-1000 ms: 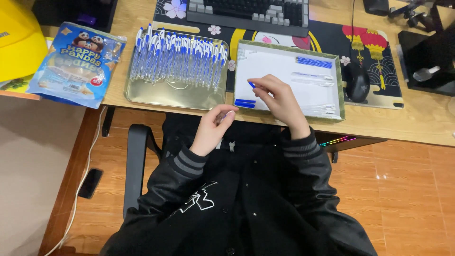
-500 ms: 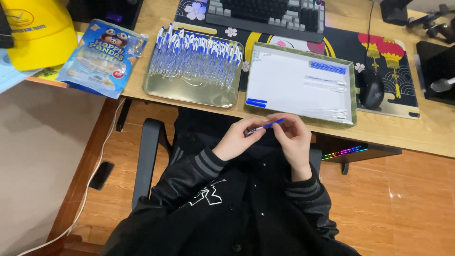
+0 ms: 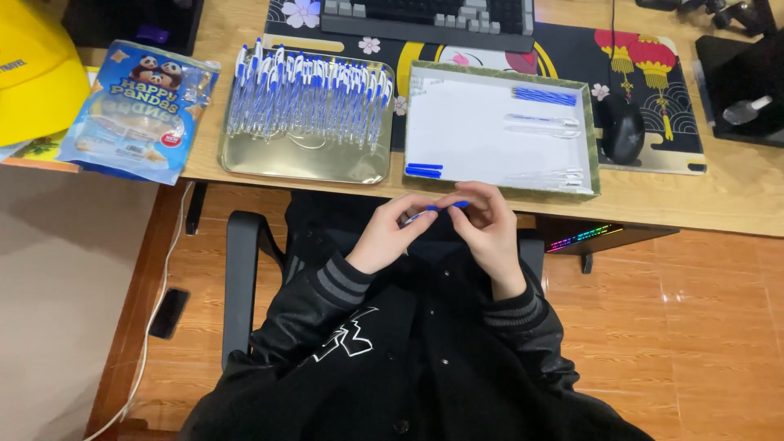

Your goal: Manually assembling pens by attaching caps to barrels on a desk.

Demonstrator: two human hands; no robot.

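Both hands meet over my lap, just below the desk edge. My left hand (image 3: 390, 235) and my right hand (image 3: 487, 227) together hold a small blue and clear pen (image 3: 433, 211) between the fingertips. Above them on the desk lies a white tray with a green rim (image 3: 590, 131). It holds blue caps (image 3: 424, 170), blue refills (image 3: 545, 95) and clear pen barrels (image 3: 542, 122). To its left a gold metal tray (image 3: 304, 160) carries several assembled blue and white pens (image 3: 306, 92) in a row.
A keyboard (image 3: 425, 12) and a black mouse (image 3: 622, 128) sit on a patterned desk mat. A blue snack bag (image 3: 139, 110) and a yellow cap (image 3: 37, 69) lie at the left. A black chair armrest (image 3: 238, 278) is at my left.
My right hand came back from the white tray with a blue pen part. Both hands have met over my lap and hold the pen together.
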